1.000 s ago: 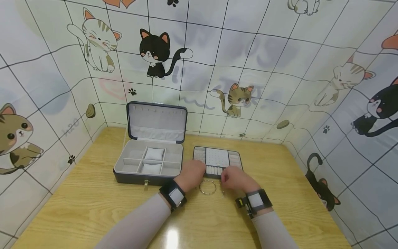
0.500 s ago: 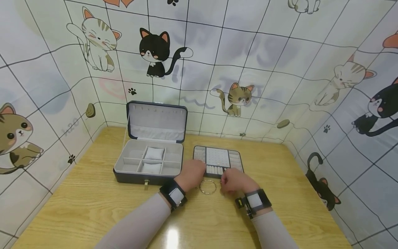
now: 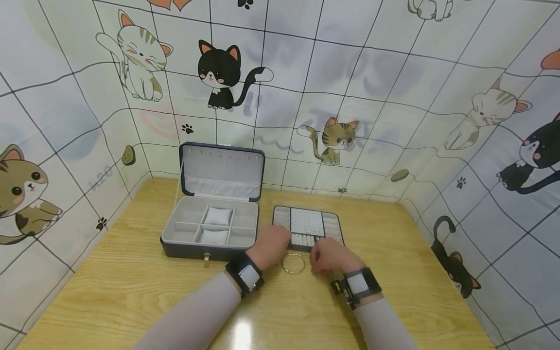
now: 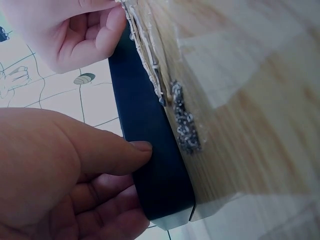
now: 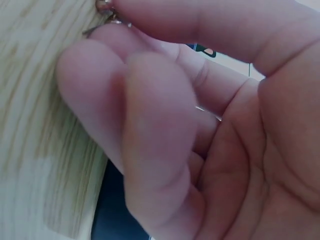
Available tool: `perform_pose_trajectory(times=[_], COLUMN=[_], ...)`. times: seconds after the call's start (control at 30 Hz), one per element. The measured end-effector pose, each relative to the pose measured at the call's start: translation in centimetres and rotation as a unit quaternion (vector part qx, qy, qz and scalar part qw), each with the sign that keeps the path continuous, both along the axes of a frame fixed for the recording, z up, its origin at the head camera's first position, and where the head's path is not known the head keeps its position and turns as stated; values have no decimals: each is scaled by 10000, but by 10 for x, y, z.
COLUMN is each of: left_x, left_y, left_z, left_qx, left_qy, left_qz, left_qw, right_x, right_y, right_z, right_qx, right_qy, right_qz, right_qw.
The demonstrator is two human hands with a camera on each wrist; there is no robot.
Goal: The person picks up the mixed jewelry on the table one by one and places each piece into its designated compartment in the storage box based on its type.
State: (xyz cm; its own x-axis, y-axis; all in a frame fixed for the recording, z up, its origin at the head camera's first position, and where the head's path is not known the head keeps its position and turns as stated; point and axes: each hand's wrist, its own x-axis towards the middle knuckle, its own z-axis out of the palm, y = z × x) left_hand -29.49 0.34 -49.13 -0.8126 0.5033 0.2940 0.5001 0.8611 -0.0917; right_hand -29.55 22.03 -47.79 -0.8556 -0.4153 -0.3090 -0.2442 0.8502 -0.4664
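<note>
My left hand (image 3: pixel 270 244) grips the front left corner of a shallow dark jewellery tray (image 3: pixel 306 219); in the left wrist view its thumb lies on the tray's dark side wall (image 4: pixel 155 165). My right hand (image 3: pixel 331 256) is at the tray's front right edge. Between its thumb and forefinger it pinches a small shiny metal jewellery piece (image 5: pixel 111 19), mostly hidden, its kind unclear. On the table between the hands lies a thin gold bangle (image 3: pixel 293 273). Beside it a small dark silver, glittering piece (image 4: pixel 185 122) shows in the left wrist view.
A dark jewellery box (image 3: pixel 192 251) with a raised lid (image 3: pixel 220 170) stands left of the tray; two of its compartments hold white cushions (image 3: pixel 217 216). Behind the wooden table (image 3: pixel 380 228) hangs a cat-patterned sheet (image 3: pixel 280 73).
My right hand has drawn in slightly, and the thin piece that dangled below its fingers no longer shows in the head view. My left hand stays on the tray; the bangle has not moved.
</note>
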Motion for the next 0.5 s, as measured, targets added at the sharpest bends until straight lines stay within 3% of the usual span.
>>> perform_pose_trajectory(times=[0.5], left_x=[-1], left_y=[1], left_z=[-2], left_qx=[7], left_qy=[-69], left_qz=[63], left_qw=[10000], right_x=[-4], right_y=[4], right_z=[-1], right_qx=[-92], right_qy=[-37], right_qz=[194], right_qw=[9998])
